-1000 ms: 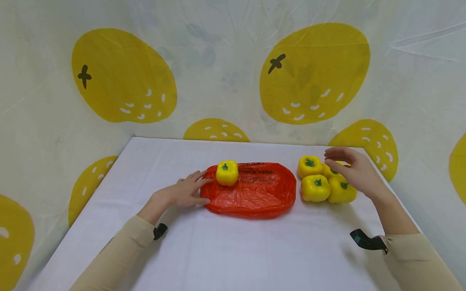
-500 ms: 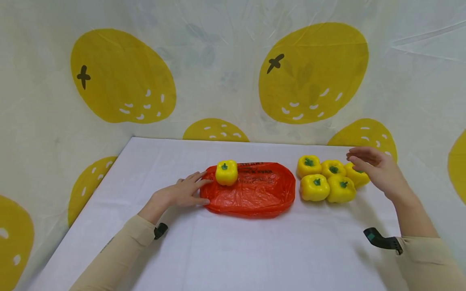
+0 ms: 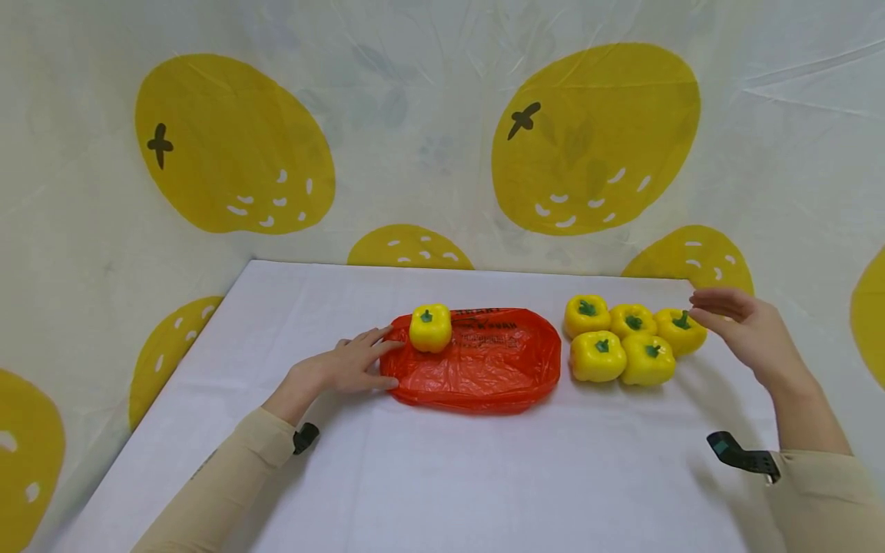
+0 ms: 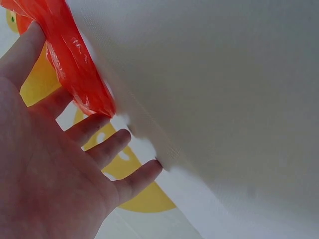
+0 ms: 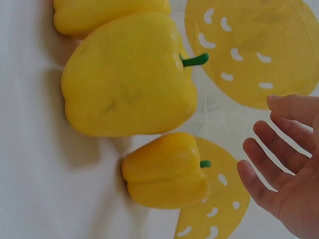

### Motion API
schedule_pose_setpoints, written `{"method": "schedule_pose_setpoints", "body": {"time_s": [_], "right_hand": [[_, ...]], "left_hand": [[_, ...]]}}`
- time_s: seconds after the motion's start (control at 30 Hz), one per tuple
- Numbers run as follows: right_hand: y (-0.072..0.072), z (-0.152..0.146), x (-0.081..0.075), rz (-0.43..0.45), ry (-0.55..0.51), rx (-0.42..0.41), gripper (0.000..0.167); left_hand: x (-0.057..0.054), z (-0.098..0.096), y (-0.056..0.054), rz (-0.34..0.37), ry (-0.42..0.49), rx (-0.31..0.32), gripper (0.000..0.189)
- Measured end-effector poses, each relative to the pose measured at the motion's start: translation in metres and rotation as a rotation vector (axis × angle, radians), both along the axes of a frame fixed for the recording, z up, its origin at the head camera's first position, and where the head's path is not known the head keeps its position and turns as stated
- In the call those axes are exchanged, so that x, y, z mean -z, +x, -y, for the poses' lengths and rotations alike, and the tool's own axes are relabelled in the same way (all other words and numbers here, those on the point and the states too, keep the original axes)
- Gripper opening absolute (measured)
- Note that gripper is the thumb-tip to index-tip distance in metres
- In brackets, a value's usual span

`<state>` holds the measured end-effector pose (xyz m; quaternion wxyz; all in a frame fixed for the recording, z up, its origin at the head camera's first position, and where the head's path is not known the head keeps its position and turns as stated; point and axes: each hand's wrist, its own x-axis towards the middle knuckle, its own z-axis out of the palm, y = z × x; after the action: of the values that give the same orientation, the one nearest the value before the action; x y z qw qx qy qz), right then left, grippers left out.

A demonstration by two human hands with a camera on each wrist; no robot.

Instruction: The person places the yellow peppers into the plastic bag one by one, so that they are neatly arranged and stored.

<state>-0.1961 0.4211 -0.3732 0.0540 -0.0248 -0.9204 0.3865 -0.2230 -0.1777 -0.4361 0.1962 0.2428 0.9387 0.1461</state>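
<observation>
Backdrop (image 3: pixel 415 115) runs full width, white with large yellow fruit prints; white table (image 3: pixel 415 476) in front. Left to right: beige left sleeve (image 3: pixel 221 476), black device (image 3: pixel 305 438) at its cuff. Left hand (image 3: pixel 349 365) spread, fingers mostly straight and apart, resting at the left edge of the red plastic bag (image 3: pixel 484 376). Left wrist view: thumb and a couple of fingers against the bag film, other two off it; no firm grip visible. Bag lies flattened mid-table, dark print along its far side. One yellow pepper (image 3: pixel 430 330) sits upright on its far left part, near the left fingertips. Right of the bag, well clustered: back-left pepper (image 3: pixel 587 316), front-left pepper (image 3: pixel 598 357), back-middle pepper (image 3: pixel 632 321), front-right pepper (image 3: pixel 648 359), far-right pepper (image 3: pixel 681 332). All yellow, green stems. Right hand (image 3: pixel 757 334) raised just beside the far-right pepper, fingers loosely bent, thumb apart, nothing held; right wrist view shows it clear of the peppers. Black device (image 3: pixel 743 458) and beige sleeve (image 3: pixel 823 491) below.
</observation>
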Motion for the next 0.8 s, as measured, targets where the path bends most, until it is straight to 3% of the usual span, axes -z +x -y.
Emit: {"method": "schedule_pose_setpoints", "body": {"time_s": [0.27,0.53,0.8], "right_hand": [[-0.003,-0.017,0.01,0.091,-0.034,0.001,0.062],[-0.009,-0.029,0.014,0.245,-0.002,-0.127,0.093],[-0.018,-0.032,0.023,0.291,0.017,-0.227,0.096]], "left_hand": [[-0.002,0.0,0.001,0.005,0.002,-0.001,0.08],[0.0,-0.001,0.0,-0.014,-0.001,0.013,0.081],[0.001,-0.001,-0.001,-0.014,-0.012,0.022,0.08]]}}
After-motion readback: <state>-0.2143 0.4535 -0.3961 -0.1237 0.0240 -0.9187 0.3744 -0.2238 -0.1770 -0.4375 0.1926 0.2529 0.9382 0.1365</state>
